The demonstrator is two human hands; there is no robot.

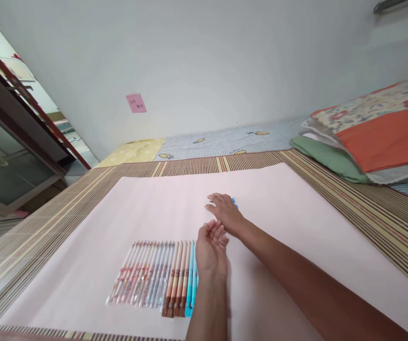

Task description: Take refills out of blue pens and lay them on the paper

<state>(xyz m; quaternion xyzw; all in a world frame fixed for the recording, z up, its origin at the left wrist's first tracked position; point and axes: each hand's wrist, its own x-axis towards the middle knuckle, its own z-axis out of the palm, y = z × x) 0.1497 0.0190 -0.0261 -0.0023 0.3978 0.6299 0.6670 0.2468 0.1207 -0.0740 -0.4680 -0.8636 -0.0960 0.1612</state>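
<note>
A row of several pens (156, 277) lies side by side on a pale pink paper sheet (296, 227): clear-wrapped ones at the left, brown ones, then blue ones at the right. My left hand (211, 251) stands on its edge against the right side of the row, fingers straight and together, holding nothing. My right hand (225, 210) rests palm down just beyond it, fingers curled over something blue (235, 202) that barely shows at its far side.
The paper lies on a striped woven mat (385, 208). Folded bedding and an orange patterned pillow (377, 128) are stacked at the right. A checked sheet (225, 139) runs along the white wall, which bears a pink note (136, 103). A dark cabinet (12, 142) stands at the left.
</note>
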